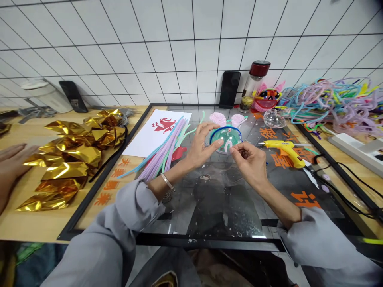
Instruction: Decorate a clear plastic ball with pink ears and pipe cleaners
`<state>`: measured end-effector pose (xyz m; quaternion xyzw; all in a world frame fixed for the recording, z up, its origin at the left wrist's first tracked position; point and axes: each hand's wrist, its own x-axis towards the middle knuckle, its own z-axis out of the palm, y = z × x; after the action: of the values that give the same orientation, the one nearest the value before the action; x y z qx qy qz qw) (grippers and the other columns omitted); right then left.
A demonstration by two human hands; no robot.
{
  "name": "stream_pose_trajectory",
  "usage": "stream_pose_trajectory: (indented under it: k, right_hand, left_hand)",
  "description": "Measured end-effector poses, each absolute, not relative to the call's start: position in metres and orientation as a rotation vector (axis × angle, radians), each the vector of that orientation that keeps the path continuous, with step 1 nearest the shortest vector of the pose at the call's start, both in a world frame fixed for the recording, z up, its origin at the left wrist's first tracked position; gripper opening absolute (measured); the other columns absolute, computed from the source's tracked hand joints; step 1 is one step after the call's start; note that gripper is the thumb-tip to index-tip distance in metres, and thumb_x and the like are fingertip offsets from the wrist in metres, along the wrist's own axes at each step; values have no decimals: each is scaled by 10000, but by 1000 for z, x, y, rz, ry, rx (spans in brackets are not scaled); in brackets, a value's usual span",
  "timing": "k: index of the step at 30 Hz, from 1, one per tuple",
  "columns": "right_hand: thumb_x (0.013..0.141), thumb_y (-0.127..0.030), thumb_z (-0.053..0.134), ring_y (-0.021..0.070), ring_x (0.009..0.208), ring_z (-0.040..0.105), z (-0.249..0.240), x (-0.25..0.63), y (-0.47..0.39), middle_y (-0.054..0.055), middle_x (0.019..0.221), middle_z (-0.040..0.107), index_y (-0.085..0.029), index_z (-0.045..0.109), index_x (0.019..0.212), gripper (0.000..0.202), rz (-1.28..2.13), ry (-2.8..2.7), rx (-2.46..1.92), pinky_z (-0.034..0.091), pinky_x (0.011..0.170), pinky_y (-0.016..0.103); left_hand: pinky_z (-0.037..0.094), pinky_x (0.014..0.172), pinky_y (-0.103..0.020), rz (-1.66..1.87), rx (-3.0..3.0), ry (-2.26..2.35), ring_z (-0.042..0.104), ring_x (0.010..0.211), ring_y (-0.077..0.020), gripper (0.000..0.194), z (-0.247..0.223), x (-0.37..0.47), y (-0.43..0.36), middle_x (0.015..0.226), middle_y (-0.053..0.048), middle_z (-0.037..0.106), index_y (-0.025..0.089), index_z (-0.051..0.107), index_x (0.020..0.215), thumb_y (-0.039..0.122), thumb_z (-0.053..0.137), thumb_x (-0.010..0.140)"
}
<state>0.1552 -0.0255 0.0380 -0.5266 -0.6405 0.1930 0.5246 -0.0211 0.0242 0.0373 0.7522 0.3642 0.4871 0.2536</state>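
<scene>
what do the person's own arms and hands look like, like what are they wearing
The left hand and right hand are bare, with no gloves. Loose, plain grey sleeves leave both wrists and part of the forearms uncovered; the left one is visibly bunched. A narrow silver-coloured bracelet circles the left wrist; none shows on the right.

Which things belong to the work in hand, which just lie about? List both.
Belonging, likely: clear dome with blue rim, curved pale fuzzy strip (both held), yellow glue gun, bundle of pastel fuzzy stems.

Seemingly just lying about: crumpled gold foil, clear red-lidded bottle, black rectangular phone.
</scene>
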Motion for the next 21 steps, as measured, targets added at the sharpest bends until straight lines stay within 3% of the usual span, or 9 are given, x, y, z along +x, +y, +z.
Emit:
stream_pose_trajectory:
  k: [6, 13, 21]
  right_hand:
    - [825, -321, 602, 97, 511, 451, 32, 154, -24, -41, 556, 541, -196, 576, 652, 215, 440, -1534, -1281, 358, 529, 249]
    - [825, -318, 603, 99, 523, 450, 29, 153, -22, -43, 572, 540, -199, 566, 655, 210, 438, -1532, -1279, 358, 548, 257]
    - [809, -307, 620, 99, 515, 448, 28, 153, -21, -43, 565, 534, -197, 568, 647, 203, 450, -1523, -1279, 359, 551, 259]
  left_hand:
    - [450, 1051, -423, 1282, 2038, 934, 458, 1325, -269, 378, 30, -17, 25, 1373, -110, 499, 257, 567, 1240, 456, 588, 919]
    - [337, 1161, -465, 1250, 2097, 926, 395, 1405, -288, 444, 26, -18, 29, 1445, -121, 468, 256, 573, 1269, 490, 622, 896]
    - [348, 1159, -456, 1263, 2110, 922, 412, 1392, -271, 438, 21, -17, 33, 1438, -107, 482, 269, 567, 1286, 468, 628, 901]
